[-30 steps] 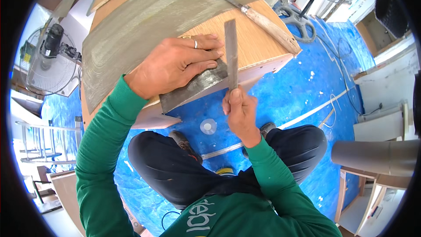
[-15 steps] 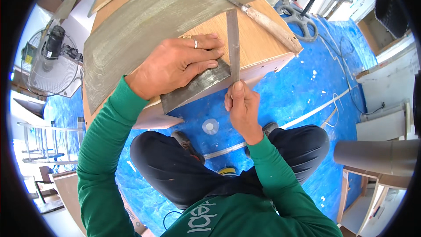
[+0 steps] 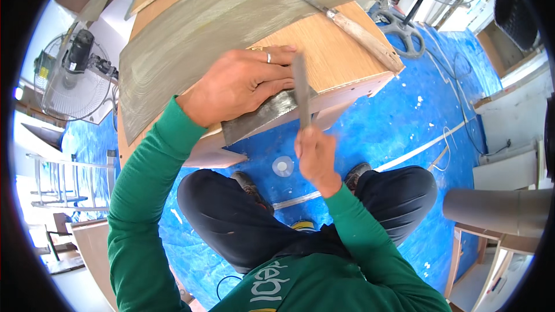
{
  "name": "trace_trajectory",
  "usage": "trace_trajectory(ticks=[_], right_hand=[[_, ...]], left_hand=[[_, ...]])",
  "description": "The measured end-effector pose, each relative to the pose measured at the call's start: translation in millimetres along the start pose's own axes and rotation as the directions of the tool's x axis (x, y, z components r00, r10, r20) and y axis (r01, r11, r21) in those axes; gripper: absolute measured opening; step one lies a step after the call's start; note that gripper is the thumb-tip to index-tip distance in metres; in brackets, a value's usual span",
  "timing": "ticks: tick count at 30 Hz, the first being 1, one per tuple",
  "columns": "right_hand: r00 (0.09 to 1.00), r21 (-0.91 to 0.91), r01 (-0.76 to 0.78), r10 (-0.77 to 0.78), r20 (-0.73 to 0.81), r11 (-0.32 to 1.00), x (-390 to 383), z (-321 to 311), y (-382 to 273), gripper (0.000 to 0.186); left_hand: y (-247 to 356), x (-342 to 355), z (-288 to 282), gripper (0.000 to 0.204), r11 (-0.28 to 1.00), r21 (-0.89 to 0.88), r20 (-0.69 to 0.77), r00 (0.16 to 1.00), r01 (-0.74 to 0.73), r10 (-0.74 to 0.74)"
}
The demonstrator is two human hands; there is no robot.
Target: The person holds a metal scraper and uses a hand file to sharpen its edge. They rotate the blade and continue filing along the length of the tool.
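My left hand (image 3: pixel 237 81) presses a dark metal plate (image 3: pixel 258 120) onto the front edge of a wooden box (image 3: pixel 332 52), fingertips along its top. My right hand (image 3: pixel 317 156) grips a flat metal file-like strip (image 3: pixel 302 92), blurred, held upright in the view across the plate's right end. A large greyish sheet (image 3: pixel 191 29) with a streaky surface lies across the box top. To the right of it rests a wooden-handled blade tool (image 3: pixel 364 37).
A fan (image 3: pixel 72 81) stands left, a metal railing-like frame (image 3: pixel 69 176) below it, another wheeled stand (image 3: pixel 407 37) back right. Blue sheeting (image 3: pixel 404 121) covers the floor, with cables. A grey cylinder (image 3: pixel 494 211) and wooden frames (image 3: pixel 480 242) are at the right, beyond my knees.
The strip in my right hand went a little away from me, then came back toward me, now blurred. My left hand still presses the plate. The whole view shifted slightly.
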State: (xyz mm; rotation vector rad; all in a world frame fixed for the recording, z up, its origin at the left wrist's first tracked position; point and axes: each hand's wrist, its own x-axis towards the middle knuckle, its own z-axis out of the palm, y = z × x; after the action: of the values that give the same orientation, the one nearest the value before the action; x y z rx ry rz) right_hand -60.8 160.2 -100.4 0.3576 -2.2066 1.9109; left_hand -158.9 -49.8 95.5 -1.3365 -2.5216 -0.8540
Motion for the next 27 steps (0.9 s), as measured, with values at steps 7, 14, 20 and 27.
trace_trajectory(ticks=[7, 14, 20, 27], right_hand=[[0.991, 0.243, -0.116, 0.13, -0.042, 0.963, 19, -4, -25, 0.054], [0.998, 0.054, -0.036, 0.034, 0.044, 0.998, -38, -6, 12, 0.054], [0.988, 0.294, -0.129, 0.147, -0.038, 0.947, -43, -68, -33, 0.059], [0.91, 0.428, -0.342, 0.408, -0.072, 0.837, -89, -85, -15, 0.056]], left_hand=[[1, -10, 4, 0.029, 0.998, -0.025, -0.024, 0.998, 0.049, -0.05], [-1, -1, 3, 0.027, 1.0, 0.001, -0.031, 0.999, -0.008, 0.008], [11, -4, -2, 0.026, 0.99, 0.139, -0.049, 0.999, 0.008, -0.001], [48, -4, -22, 0.041, 0.967, 0.201, 0.109, 0.977, 0.159, -0.184]])
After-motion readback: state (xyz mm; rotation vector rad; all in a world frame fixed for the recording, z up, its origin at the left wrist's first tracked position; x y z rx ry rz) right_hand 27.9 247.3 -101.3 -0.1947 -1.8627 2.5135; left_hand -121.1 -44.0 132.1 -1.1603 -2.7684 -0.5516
